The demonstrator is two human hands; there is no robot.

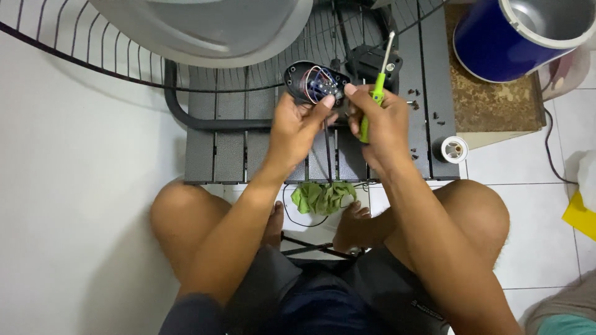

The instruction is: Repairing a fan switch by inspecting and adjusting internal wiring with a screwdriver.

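Switch housing [315, 80] btwn hands over slatted base [248, 149], bucket [515, 37] far right, rag [324, 197] below base

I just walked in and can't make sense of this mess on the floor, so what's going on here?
A person sits on the tiled floor. Their left hand holds a small black oval housing, open so that red and blue wires show inside. Their right hand grips a green-handled screwdriver, tip pointing up, with a fingertip at the housing's edge. Behind them lie a wire fan guard and a grey fan blade. Small screws are scattered on the dark slatted platform.
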